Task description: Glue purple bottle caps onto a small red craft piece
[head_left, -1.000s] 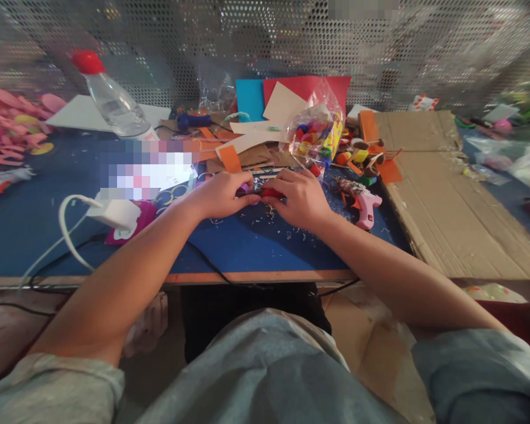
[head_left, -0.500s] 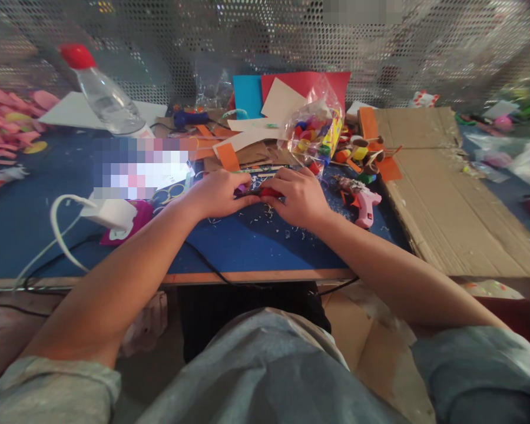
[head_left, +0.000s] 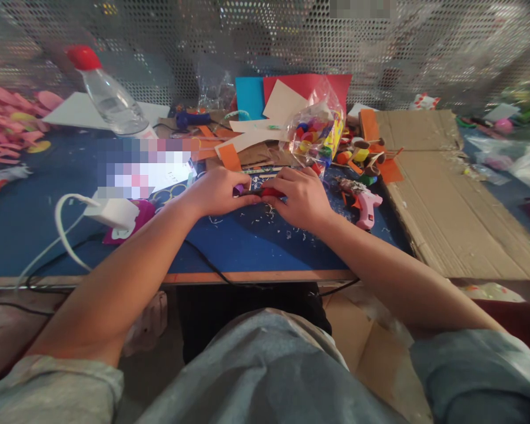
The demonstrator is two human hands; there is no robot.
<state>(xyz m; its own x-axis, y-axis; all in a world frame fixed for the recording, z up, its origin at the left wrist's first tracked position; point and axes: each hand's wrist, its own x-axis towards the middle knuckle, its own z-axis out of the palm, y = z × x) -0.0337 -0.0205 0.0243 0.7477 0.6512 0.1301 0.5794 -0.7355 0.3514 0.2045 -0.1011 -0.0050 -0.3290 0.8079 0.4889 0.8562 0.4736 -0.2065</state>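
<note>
Over the middle of the blue tabletop (head_left: 256, 250) my two hands work close together, nearly touching. My left hand (head_left: 216, 191) is closed on a small purple piece (head_left: 238, 189) that shows between thumb and fingers. Inside my right hand (head_left: 302, 199) is a red-handled tool (head_left: 272, 192), gripped with the fingers wrapped round it. Its dark end points left and meets the purple piece; whether it is a knife or scissors I cannot tell. Small pale shavings (head_left: 270, 219) lie scattered beneath and around the hands.
A pink glue gun (head_left: 367, 211) lies right of my hands, beside a large cardboard sheet (head_left: 463, 206). Behind are a clear bag of colourful bits (head_left: 307, 138) and paper scraps. On the left are a lit phone (head_left: 172, 172), a bottle (head_left: 115, 106) and a white charger (head_left: 110, 215).
The view has shifted very slightly. Both hands keep their grips and place; a little more of the purple piece and the tool's dark end shows.
</note>
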